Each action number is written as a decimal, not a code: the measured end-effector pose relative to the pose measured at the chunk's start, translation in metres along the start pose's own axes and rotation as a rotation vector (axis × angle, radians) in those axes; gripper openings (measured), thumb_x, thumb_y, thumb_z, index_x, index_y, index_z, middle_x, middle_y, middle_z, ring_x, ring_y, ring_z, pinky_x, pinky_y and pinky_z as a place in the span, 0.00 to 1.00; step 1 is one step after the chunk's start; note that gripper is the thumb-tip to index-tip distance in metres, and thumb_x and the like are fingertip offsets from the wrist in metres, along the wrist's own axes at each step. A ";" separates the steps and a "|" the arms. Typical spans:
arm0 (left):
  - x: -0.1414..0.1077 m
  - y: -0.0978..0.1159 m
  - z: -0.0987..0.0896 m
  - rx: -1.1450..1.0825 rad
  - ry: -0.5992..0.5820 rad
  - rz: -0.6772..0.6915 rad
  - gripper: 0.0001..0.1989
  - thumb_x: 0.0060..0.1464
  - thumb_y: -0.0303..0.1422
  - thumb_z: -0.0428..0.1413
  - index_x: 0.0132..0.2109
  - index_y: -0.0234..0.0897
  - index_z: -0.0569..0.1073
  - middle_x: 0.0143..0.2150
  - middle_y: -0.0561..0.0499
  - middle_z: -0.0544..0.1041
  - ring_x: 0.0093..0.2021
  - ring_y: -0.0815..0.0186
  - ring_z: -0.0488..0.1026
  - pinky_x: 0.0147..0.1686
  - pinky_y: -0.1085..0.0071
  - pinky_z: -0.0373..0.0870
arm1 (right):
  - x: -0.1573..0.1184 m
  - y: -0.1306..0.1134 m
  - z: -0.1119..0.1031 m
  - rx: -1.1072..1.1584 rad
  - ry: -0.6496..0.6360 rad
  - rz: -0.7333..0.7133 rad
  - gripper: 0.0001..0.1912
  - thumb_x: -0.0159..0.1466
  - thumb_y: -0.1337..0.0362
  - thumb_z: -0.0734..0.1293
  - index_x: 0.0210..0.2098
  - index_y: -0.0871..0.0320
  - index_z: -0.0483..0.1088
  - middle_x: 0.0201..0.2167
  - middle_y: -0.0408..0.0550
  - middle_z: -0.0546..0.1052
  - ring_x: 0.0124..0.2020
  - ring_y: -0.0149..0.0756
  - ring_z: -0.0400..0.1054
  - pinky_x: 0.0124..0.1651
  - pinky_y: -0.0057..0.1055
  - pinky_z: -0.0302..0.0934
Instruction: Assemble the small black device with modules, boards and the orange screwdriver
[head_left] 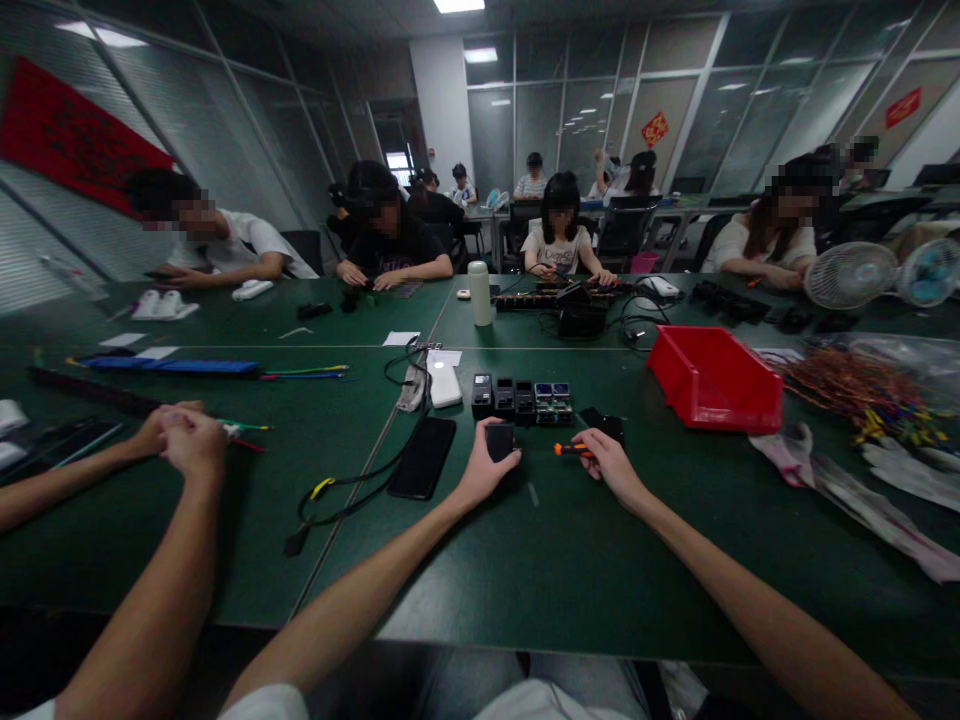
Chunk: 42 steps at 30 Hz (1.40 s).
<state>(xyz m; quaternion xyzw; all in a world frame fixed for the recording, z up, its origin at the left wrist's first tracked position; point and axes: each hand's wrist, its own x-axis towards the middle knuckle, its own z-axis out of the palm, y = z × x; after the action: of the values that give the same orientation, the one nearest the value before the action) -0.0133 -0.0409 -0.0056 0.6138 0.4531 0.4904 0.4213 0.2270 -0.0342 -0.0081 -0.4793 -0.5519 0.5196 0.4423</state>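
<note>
My left hand is closed around a small black box-shaped device, thumb along its near side. In my right hand is a screwdriver with an orange and black handle, pointing left toward the device; its thin shaft is hard to make out. Just beyond my hands stands a row of several small black modules. Those at the row's right end show exposed circuit boards. Behind my right hand lies a flat black piece, partly covered by the hand.
A black phone, a cable and a white power bank lie to the left. A red bin, gloves and bundled wires are on the right. A co-worker's hands work at the left. A bottle stands beyond.
</note>
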 end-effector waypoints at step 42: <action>-0.001 0.002 -0.001 -0.002 0.014 -0.008 0.27 0.47 0.35 0.57 0.52 0.41 0.55 0.40 0.52 0.67 0.37 0.69 0.68 0.43 0.67 0.65 | -0.003 -0.004 0.001 -0.060 0.016 -0.156 0.16 0.61 0.56 0.61 0.46 0.56 0.61 0.25 0.39 0.63 0.20 0.25 0.57 0.24 0.25 0.53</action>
<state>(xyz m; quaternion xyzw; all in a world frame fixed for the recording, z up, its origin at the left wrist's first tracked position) -0.0139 -0.0418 -0.0039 0.6080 0.4580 0.4935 0.4208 0.2261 -0.0371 -0.0040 -0.4521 -0.5995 0.4629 0.4711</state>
